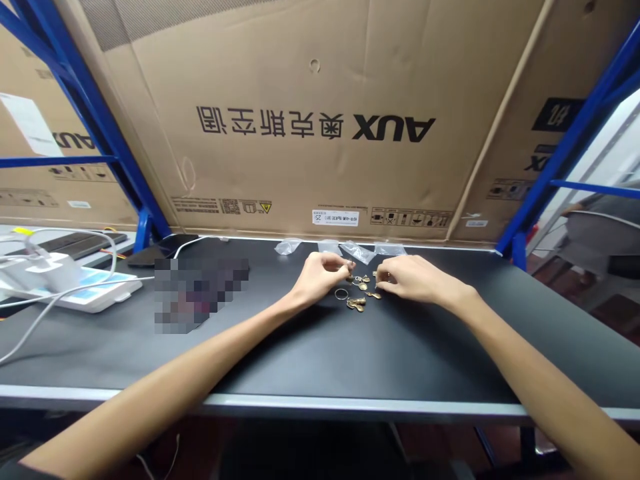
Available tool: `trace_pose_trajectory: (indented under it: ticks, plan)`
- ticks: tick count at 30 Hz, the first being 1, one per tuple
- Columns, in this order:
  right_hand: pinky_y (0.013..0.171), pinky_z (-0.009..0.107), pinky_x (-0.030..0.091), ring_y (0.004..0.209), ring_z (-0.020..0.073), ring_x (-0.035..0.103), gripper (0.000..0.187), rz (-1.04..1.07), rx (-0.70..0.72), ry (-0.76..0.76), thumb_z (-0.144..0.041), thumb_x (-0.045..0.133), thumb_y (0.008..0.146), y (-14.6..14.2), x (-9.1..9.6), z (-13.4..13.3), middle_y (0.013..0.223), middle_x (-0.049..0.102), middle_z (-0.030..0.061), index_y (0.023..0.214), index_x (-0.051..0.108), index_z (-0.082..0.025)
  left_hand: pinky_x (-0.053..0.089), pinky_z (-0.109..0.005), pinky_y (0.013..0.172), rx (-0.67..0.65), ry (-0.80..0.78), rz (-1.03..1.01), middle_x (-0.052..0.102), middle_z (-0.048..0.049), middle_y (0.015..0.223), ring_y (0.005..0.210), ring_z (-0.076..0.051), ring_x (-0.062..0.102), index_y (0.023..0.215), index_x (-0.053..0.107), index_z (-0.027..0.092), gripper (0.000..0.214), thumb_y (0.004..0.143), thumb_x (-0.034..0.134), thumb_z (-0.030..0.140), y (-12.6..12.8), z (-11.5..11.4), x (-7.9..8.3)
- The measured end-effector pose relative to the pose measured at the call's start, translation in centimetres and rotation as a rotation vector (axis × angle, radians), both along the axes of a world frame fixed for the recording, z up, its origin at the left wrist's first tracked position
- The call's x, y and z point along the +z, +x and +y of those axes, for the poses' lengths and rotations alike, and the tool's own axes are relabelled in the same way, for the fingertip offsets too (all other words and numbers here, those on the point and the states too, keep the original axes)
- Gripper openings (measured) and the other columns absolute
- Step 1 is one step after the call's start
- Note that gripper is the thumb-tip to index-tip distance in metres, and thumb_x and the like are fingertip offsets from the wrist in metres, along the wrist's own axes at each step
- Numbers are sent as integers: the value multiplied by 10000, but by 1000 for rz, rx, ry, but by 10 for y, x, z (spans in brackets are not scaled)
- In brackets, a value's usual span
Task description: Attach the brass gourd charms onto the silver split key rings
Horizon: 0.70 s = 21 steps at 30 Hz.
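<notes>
Both my hands rest far out on a black table (320,347), on either side of a small heap of gold-coloured trinkets (361,293). My left hand (320,275) has its fingers curled in a pinch at the left of the heap, on something too small to name. A thin metal ring (341,294) lies flat just below that hand. My right hand (407,279) is curled too, fingertips pinched on a small gold piece (376,275) at the heap's right side.
Several small clear plastic bags (350,249) lie behind the hands against a big AUX cardboard box (310,120). White devices and cables (65,280) sit at the left, with a dark flat object (165,248) beyond. Blue rack posts (520,227) flank the table.
</notes>
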State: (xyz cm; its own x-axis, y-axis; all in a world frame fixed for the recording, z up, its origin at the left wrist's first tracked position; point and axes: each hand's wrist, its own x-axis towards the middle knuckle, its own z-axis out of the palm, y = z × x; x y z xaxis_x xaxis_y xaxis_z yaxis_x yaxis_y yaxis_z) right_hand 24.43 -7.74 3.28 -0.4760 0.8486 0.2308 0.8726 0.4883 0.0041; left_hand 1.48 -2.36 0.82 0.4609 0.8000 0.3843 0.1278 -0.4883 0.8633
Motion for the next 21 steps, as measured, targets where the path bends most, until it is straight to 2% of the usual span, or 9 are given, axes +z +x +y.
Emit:
trace_pose_trajectory:
  ticks: [7, 14, 18, 21]
  plan:
    - [592, 285, 386, 709, 203, 654, 165, 17, 22, -40, -230, 624, 879, -1, -2, -1, 801, 754, 29, 766, 742, -252, 592, -352, 816, -3, -10, -10, 782, -115, 892, 865, -245, 745, 797, 761, 125, 208, 777, 707, 325, 1, 1, -1]
    - [634, 285, 414, 786, 207, 662, 124, 35, 62, -18, -267, 664, 866, -5, 0, -4, 887, 755, 33, 928, 771, -265, 587, -331, 788, 3, 2, 4, 775, -98, 823, 855, -237, 742, 753, 748, 136, 196, 785, 697, 322, 1, -1, 1]
    - [606, 286, 392, 729, 189, 634, 119, 16, 108, -10, -263, 645, 892, -11, -5, -4, 854, 732, 42, 879, 762, -244, 585, -347, 778, -1, 7, 2, 778, -118, 857, 838, -245, 737, 782, 751, 116, 237, 799, 692, 345, 0, 1, -1]
    - [580, 287, 369, 694, 181, 620, 190, -9, 132, 24, -211, 581, 922, -15, -9, -2, 814, 714, 43, 818, 739, -235, 585, -349, 770, -8, 17, 7, 778, -120, 863, 817, -240, 733, 799, 751, 113, 264, 816, 684, 367, 0, 3, -3]
